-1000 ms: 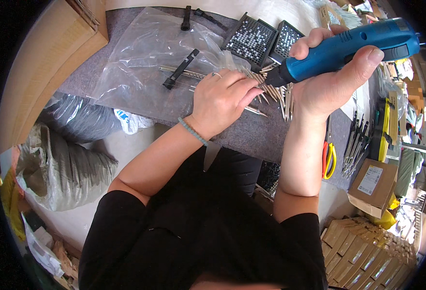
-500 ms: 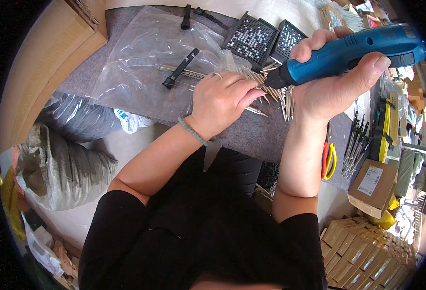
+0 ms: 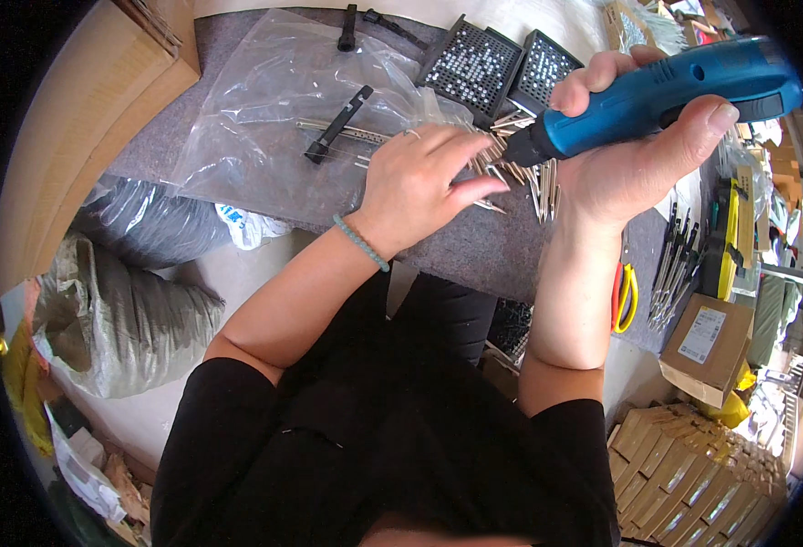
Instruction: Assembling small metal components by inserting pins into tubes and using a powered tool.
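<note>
My right hand (image 3: 634, 155) grips a blue electric screwdriver (image 3: 666, 91), its dark tip pointing left and down toward a pile of thin metal pins (image 3: 524, 173) on the grey mat (image 3: 474, 246). My left hand (image 3: 419, 182) rests palm down on that pile, fingers spread over the pins, a bead bracelet on the wrist. Whether the fingers pinch a pin is hidden. Two black gridded trays (image 3: 502, 64) lie just beyond the pins.
A clear plastic bag (image 3: 264, 128) with black bars (image 3: 337, 123) lies left of the hands. A wooden board (image 3: 91, 118) stands at far left, sacks (image 3: 119, 310) below it. Yellow-handled pliers (image 3: 625, 296), rods and cardboard boxes (image 3: 707, 342) sit at right.
My left hand has opened out, its fingers now spread flatter over the pins. The screwdriver has tilted slightly, its rear end higher to the right.
</note>
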A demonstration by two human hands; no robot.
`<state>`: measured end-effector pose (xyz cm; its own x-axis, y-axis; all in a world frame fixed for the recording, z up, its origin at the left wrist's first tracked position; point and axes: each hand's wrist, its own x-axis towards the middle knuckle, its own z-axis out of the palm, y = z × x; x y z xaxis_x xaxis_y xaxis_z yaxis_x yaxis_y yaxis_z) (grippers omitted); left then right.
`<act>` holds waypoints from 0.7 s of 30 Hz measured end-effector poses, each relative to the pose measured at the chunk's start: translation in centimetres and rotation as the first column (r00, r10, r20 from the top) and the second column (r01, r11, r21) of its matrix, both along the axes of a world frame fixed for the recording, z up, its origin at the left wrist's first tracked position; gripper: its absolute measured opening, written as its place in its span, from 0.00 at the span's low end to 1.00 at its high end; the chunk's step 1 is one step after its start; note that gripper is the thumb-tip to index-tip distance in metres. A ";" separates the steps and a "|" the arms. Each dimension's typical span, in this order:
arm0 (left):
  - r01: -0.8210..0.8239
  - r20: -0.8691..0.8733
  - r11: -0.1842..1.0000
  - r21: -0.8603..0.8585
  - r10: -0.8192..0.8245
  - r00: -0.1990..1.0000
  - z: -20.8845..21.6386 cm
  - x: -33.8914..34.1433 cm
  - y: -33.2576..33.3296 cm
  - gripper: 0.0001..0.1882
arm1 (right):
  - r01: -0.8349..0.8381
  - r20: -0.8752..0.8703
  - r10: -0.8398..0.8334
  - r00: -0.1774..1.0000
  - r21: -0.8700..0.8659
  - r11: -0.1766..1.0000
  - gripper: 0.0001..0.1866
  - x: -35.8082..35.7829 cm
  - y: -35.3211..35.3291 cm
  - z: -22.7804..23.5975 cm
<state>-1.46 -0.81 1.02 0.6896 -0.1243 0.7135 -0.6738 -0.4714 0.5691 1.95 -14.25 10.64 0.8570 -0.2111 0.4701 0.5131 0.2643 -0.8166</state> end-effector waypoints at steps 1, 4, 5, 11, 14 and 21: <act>0.034 -0.014 0.999 0.011 -0.034 0.999 0.3 0.0 0.2 0.14 | 0.028 0.022 -0.027 0.999 -0.058 0.998 0.40 -0.2 -0.4 0.1; 0.129 -0.031 0.989 0.076 -0.126 0.991 -0.3 -0.1 0.7 0.15 | 0.109 0.033 -0.105 0.994 -0.177 0.978 0.40 -1.1 -0.3 0.5; 0.195 -0.005 0.968 0.160 -0.197 0.980 -0.5 -0.2 0.7 0.14 | 0.125 0.048 -0.119 0.992 -0.153 0.980 0.38 -1.2 -0.3 0.3; 0.299 -0.046 0.864 0.406 -0.307 0.951 -0.4 -0.3 0.8 0.10 | 0.102 -0.030 -0.114 0.993 -0.263 0.959 0.40 -2.6 -1.5 -0.9; 0.277 -0.097 0.869 0.410 -0.260 0.961 -0.4 -0.3 0.7 0.09 | 0.085 -0.059 -0.100 0.993 -0.215 0.973 0.41 -2.9 -1.2 -1.4; 0.276 -0.147 0.875 0.399 -0.236 0.961 -0.6 -0.1 0.5 0.08 | 0.088 -0.052 -0.101 0.994 -0.205 0.975 0.41 -2.9 -0.9 -2.4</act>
